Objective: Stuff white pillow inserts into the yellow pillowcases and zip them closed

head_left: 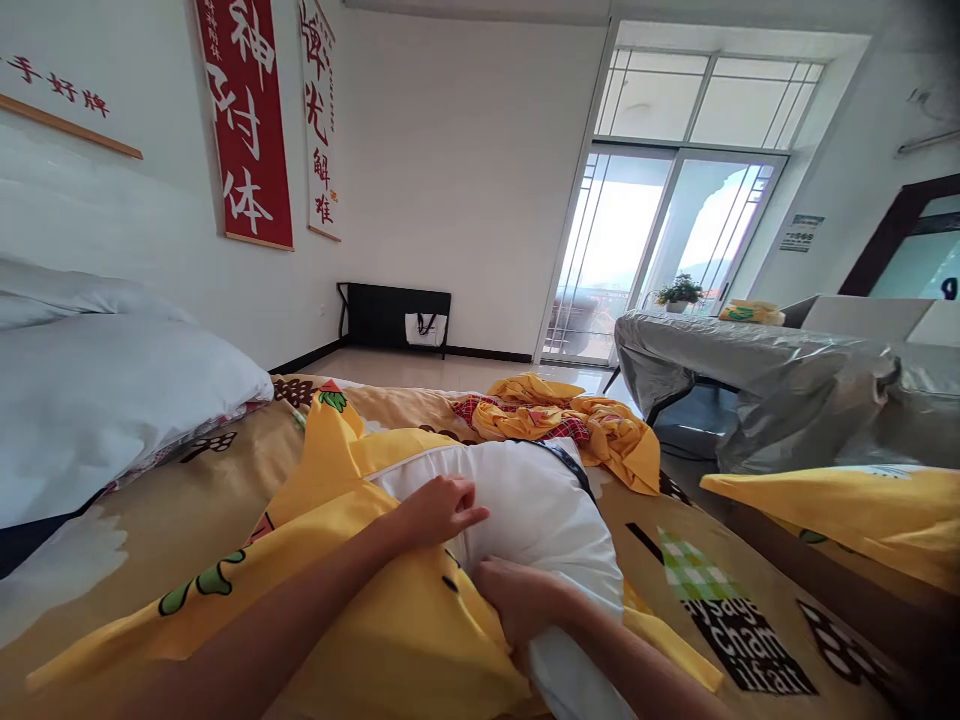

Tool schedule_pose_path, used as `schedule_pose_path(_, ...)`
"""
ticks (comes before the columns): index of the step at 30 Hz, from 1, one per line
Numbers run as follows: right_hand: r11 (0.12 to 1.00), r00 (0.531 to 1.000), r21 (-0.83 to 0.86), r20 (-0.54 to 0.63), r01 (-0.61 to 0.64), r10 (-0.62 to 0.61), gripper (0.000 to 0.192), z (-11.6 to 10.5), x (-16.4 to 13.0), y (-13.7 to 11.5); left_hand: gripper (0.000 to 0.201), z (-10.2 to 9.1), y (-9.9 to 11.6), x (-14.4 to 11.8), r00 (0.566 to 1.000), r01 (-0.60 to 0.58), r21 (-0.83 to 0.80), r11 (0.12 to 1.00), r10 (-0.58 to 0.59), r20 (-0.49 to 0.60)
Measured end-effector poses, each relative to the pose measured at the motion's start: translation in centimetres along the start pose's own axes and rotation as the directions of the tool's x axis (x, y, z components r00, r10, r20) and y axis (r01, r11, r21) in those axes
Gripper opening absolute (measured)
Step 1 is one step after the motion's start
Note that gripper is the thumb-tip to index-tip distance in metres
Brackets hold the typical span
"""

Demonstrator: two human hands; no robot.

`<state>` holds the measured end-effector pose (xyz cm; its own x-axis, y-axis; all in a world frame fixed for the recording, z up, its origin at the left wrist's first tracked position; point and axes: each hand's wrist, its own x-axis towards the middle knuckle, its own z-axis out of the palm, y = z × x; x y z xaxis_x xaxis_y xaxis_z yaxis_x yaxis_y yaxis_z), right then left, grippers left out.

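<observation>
A white pillow [540,500] with a dark band along its far edge lies on the bed in front of me, partly inside a yellow pillowcase [360,570]. The pillowcase is printed with green leaves and spreads to the left and toward me. My left hand [442,510] rests on the pillow near the case's opening, thumb apart from the loosely bent fingers. Lower and to the right, my right hand [521,600] grips the pillow beside the yellow edge. Its fingertips are sunk in the white fabric and partly hidden.
The bed carries a brown patterned sheet [217,500]. Crumpled yellow cloths [611,435] lie beyond the pillow. A white pillow [112,400] is at left, a yellow cloth item [862,510] at right. Behind stands a plastic-covered table [750,350].
</observation>
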<state>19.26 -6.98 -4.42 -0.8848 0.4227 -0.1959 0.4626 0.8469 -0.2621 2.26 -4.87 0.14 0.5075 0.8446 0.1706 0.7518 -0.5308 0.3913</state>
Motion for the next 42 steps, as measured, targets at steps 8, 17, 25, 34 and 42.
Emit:
schedule_pose_path(8,0.95,0.997,0.305,0.031,-0.072,0.066,0.048,-9.0,-3.7,0.7,0.022,3.7,-4.1,-0.5,0.992,0.121,0.058,0.991,-0.118,-0.046)
schedule_pose_path(17,0.79,0.704,0.018,-0.443,-0.612,0.555,0.051,-5.0,2.7,6.7,0.019,1.9,-2.5,-2.1,0.992,0.126,0.187,0.974,-0.128,-0.001)
schedule_pose_path(25,0.787,0.66,-0.048,-0.578,-0.615,0.48,0.038,-2.9,2.5,0.5,0.045,-3.3,-1.6,1.9,0.957,0.175,0.4,0.9,-0.061,-0.282)
schedule_pose_path(34,0.86,0.791,-0.223,-0.542,-0.459,0.282,0.035,-1.7,4.0,-2.5,0.031,-2.5,-0.1,6.1,0.977,0.112,0.486,0.867,-0.008,-0.211)
schedule_pose_path(42,0.867,0.803,-0.231,-0.532,-0.442,0.268,0.032,-1.0,3.6,-2.7,0.024,-2.3,-1.9,5.8,0.962,0.232,0.464,0.855,-0.134,-0.236)
